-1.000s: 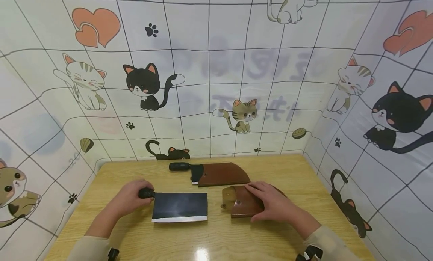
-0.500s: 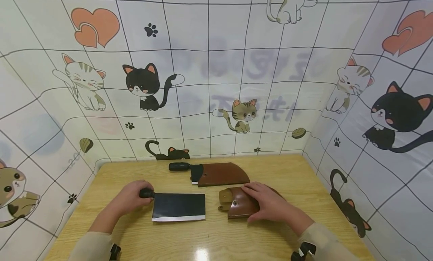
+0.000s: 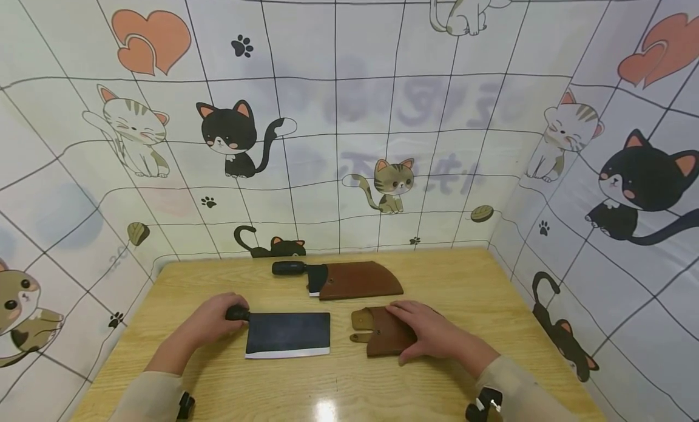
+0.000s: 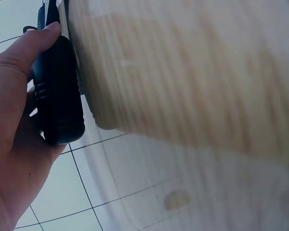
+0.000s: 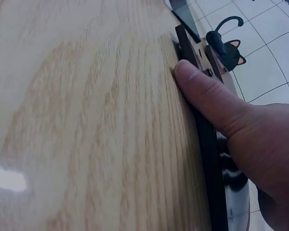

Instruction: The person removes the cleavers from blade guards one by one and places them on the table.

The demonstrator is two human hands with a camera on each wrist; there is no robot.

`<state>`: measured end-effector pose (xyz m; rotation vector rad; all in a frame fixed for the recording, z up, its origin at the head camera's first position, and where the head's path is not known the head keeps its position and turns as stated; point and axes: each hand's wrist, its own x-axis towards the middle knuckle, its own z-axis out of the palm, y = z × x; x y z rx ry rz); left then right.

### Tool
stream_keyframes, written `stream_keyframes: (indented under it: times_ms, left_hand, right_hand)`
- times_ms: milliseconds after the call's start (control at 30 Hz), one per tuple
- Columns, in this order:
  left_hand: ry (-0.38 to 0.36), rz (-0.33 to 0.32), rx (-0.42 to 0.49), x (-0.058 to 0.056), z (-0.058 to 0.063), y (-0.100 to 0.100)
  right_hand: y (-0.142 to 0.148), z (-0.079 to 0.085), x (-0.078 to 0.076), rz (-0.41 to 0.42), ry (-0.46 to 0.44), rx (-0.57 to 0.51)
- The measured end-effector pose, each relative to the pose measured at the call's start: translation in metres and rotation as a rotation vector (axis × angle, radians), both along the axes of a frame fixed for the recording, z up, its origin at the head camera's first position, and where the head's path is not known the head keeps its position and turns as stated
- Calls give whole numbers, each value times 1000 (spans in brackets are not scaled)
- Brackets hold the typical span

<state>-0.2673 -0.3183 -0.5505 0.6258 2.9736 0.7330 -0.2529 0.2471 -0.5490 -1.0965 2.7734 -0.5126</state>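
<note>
My left hand (image 3: pixel 214 320) grips the black handle (image 4: pixel 60 98) of a cleaver (image 3: pixel 288 334). The cleaver's wide dark blade points right, low over the table or on it, with its pale edge facing me. To the right, my right hand (image 3: pixel 434 332) holds a brown leather knife sheath (image 3: pixel 385 336) across its width, and part of the sheath is hidden beneath the hand. The sheath's tan inside and a small strap face the blade's end, a short gap apart. In the right wrist view, the thumb (image 5: pixel 209 94) presses along the sheath's near edge.
Behind both hands lies a second cleaver with a black handle (image 3: pixel 289 268), its blade mostly inside another brown sheath (image 3: pixel 360 280). Cat-print cloth walls (image 3: pixel 311 191) rise at the back and sides of the wooden table (image 3: pixel 262 391).
The right hand and sheath have shifted left and slightly toward me, closer to the blade's end. The sheath has tipped and its flap and strap show apart. The left hand has barely moved.
</note>
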Motion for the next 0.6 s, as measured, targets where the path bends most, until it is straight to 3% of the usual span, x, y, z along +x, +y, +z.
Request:
stream_keyframes:
  times_ms: [300, 600]
  left_hand:
    - [-102, 39, 46, 2, 2, 2]
    - [-122, 48, 60, 2, 5, 3]
  right_hand:
    - [5, -12, -3, 15, -13, -21]
    - [5, -17, -5, -12, -24, -22]
